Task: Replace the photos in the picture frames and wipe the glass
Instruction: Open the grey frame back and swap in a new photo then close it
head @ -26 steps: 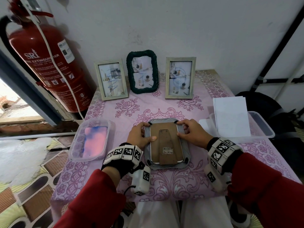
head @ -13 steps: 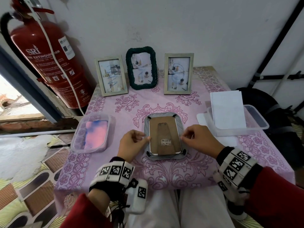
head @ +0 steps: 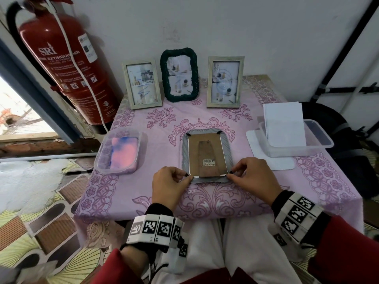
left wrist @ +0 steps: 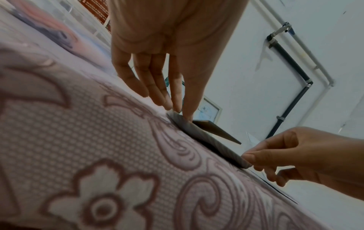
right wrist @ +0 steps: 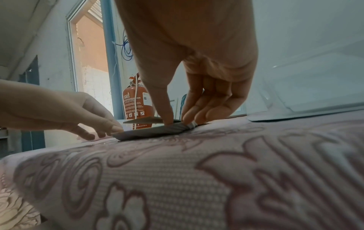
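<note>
Grey frame [head: 205, 155] face-down on counter [head: 307, 181] | left hand [head: 168, 186], right hand [head: 256, 178] pinch near corners | backing still on; photo swap, glass wiping remain.

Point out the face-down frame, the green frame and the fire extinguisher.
face-down frame [head: 206, 154]: head view, brown backing board.
green frame [head: 179, 74]: head view, its photo glass.
fire extinguisher [head: 61, 64]: head view, red body.

A white wall [head: 225, 27] backs the table [head: 127, 193], a red fire extinguisher [head: 61, 64] at left.
</note>
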{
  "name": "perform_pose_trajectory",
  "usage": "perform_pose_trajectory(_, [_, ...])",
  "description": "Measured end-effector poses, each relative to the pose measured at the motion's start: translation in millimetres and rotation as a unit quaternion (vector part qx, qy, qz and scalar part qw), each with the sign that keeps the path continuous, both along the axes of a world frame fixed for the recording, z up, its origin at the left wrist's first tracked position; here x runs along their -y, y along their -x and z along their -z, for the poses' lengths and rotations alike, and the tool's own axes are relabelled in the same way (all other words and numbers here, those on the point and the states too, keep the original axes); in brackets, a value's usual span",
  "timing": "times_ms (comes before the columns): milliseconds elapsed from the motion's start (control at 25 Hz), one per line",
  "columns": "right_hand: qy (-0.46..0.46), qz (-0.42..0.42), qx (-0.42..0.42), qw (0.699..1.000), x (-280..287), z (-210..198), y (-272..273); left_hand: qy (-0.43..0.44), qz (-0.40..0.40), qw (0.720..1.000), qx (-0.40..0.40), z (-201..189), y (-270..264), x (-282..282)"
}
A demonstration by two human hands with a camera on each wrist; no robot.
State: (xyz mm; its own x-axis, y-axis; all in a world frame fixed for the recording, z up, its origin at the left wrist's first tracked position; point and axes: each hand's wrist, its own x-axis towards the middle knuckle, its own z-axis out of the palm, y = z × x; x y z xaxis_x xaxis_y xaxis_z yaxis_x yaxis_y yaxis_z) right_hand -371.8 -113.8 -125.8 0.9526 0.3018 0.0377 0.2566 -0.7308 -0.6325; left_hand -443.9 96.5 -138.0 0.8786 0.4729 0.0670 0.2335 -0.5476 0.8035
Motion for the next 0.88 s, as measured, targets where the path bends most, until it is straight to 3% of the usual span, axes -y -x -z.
perform_pose_trajectory(320, [-0.082,0.015,-0.029,0.996,0.8,6.9,-2.7,0.119,-0.009,0.993,-0.003,3.3,-2.8,8.3])
perform_pose_trajectory(520, [-0.108,0.007,-0.028,0.994,1.8,7.7,-2.3,0.105,0.015,0.994,-0.002,3.0,-1.5,4.5])
perform_pose_trajectory(880, [-0.068,0.025,-0.023,0.997,1.9,7.0,-5.2,0.092,0.029,0.995,-0.007,3.0,-2.5,1.4])
